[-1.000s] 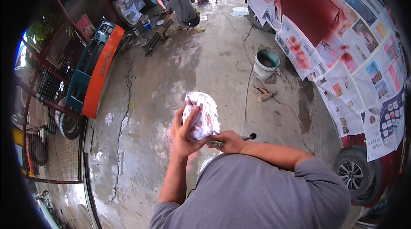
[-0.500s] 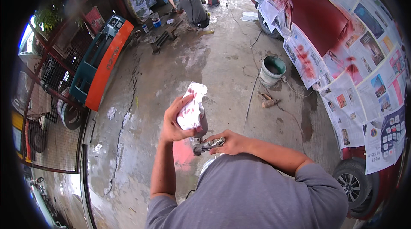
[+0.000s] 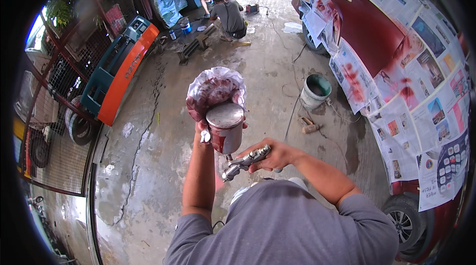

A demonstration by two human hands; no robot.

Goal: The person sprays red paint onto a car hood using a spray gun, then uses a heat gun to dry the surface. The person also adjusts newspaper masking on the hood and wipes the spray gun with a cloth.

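Paint spray gun [image 3: 245, 162] w/ lidded cup [image 3: 229, 137], center frame

R hand [image 3: 275, 155] grips the gun; L hand [image 3: 202, 127], mostly hidden, looks wrapped round the cup from behind. Cup's rigid, prob. top-heavy if full, maybe slick w/ wet paint; best held by gun handle, cup sides steadied. Stained white rag [image 3: 215, 84] seems soft, light. Vs. 0.5 s ago: cup lid [image 3: 225, 115] now shows, rag fanned behind it.

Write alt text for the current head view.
A person's right hand holds a spray gun; the left hand holds its red-streaked cup and a stained white cloth. A red vehicle, partly covered with printed sheets, stands right.
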